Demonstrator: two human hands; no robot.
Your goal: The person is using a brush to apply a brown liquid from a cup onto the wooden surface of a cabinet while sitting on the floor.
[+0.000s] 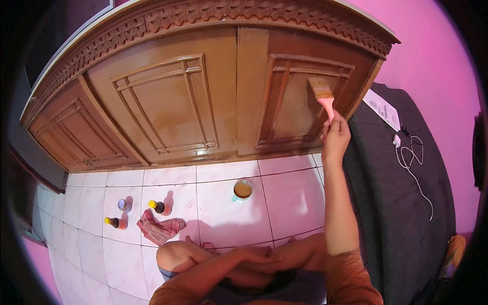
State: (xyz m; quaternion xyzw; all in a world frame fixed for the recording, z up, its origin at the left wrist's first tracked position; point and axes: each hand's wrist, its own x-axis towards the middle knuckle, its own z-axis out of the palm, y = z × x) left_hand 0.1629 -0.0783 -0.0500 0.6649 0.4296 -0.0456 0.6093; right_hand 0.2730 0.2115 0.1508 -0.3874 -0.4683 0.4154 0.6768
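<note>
My right hand (336, 133) grips the pink handle of a paintbrush (322, 90), its wide bristles against the right door panel (296, 104) of a carved brown wooden cabinet (252, 91). That panel looks wet and glossy in places. Lower down, my left hand (262, 254) lies across my crossed legs with its fingers stretched out, holding nothing. A light cup (236, 197) of brown liquid stands on the tiles between me and the cabinet.
On the white tiled floor (229, 218) to the left are two dark bottles (162, 208) (119, 223) with yellow caps, a small round container (122, 204) and a crumpled red checked cloth (158, 227). A dark cushioned seat (401, 203) at right bears papers (380, 109) and a white cable (418, 180).
</note>
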